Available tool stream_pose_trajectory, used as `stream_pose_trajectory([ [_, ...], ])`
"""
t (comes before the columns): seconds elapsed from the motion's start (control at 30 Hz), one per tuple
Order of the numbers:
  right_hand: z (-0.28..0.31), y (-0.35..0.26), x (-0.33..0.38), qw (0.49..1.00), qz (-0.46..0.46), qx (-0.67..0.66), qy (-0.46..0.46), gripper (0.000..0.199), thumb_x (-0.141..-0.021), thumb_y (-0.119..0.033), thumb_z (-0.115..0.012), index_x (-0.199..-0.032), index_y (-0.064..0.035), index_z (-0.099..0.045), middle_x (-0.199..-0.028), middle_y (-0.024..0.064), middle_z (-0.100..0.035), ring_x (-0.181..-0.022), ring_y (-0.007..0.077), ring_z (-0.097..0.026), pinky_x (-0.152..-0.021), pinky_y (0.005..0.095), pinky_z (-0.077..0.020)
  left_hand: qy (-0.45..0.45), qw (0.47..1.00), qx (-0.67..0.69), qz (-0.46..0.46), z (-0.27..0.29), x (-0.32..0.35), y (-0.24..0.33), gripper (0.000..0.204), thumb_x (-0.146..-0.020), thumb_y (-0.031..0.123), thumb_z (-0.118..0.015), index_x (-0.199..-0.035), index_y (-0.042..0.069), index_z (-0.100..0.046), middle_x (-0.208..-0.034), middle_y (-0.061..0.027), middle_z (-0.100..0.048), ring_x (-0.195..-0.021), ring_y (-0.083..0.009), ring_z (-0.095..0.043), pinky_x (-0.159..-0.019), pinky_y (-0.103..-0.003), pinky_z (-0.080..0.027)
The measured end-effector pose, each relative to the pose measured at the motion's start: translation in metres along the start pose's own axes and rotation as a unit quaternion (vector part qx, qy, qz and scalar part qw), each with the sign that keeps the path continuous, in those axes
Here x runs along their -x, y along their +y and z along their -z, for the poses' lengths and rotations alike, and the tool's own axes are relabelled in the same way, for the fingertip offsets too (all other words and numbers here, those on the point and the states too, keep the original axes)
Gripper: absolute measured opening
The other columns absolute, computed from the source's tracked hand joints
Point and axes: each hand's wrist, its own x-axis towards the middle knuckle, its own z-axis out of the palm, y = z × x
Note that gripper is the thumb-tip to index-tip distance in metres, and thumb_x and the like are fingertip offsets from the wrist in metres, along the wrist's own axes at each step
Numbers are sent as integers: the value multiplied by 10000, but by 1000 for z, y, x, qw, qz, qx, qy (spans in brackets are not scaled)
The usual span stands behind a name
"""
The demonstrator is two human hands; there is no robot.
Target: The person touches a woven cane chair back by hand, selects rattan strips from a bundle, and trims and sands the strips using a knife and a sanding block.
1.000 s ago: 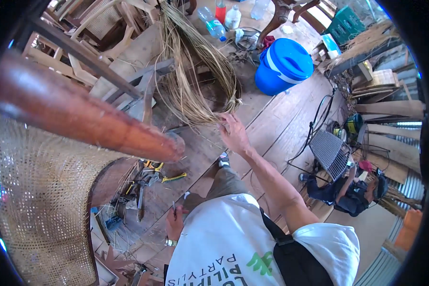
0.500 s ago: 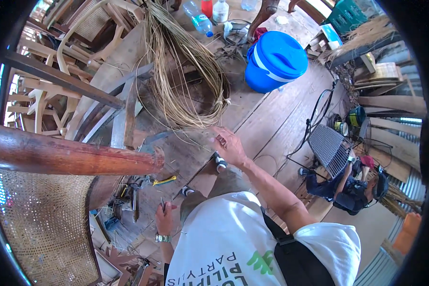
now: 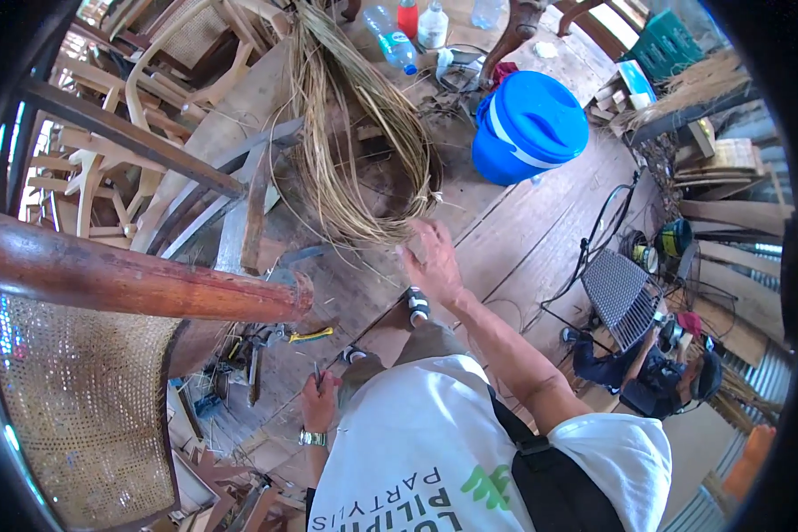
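Observation:
My right hand [image 3: 434, 264] reaches forward with its fingers apart, holding nothing. Its fingertips are at the near end of a looped bundle of rattan strips [image 3: 363, 226]; I cannot tell whether they touch. The bundle lies on the wooden floor and is tied at its right side. Low by my side, my left hand [image 3: 319, 401] is closed on a slim metal tool [image 3: 317, 371] pointing up, its kind unclear. Near that hand, a yellow-handled tool [image 3: 311, 335] lies among other hand tools on the floor.
A blue lidded bucket [image 3: 530, 129] stands beyond the bundle. To my left are a reddish wooden post [image 3: 142, 279], a woven cane panel [image 3: 80, 399] and chair frames [image 3: 93, 177]. At right, another person [image 3: 647, 381] sits by a dark woven chair [image 3: 621, 297].
My right hand has opened its fingers and stretched them toward the bundle. My left hand still grips the slim tool, slightly shifted. The whole view has swung a little.

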Motion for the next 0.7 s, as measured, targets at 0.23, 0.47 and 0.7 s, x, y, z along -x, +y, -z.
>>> stream_pose_trajectory([
  [0.23,-43,-32,-78,994,38,98,-15,1219,-1053,-486,-1018,-1950,28,-372,-1549,310,-748,-1513,543,-685,-1324,635,-558,-36,991,97,-80,-29,-44,112,381,-1303,399,-759,-1293,29,-846,-1130,-158,-961,-1047,-368,-938,-908,-502,-697],
  [0.47,-51,34,-117,967,-125,-46,-218,585,-1175,-527,-938,-1422,3,-916,-1123,163,-940,-1026,377,-899,-934,543,-701,-53,970,66,-230,-45,-94,197,300,-1305,312,-766,-1335,23,-840,-1104,-152,-954,-1059,-345,-950,-919,-479,-716],
  [0.7,15,85,-121,885,-229,-368,-169,299,-1195,-372,-973,-1272,-85,-942,-948,-61,-818,-770,89,-655,-686,333,-520,-87,968,187,-145,-48,-126,245,306,-1325,322,-772,-1379,27,-832,-1121,-90,-962,-1044,-149,-886,-940,-383,-688],
])
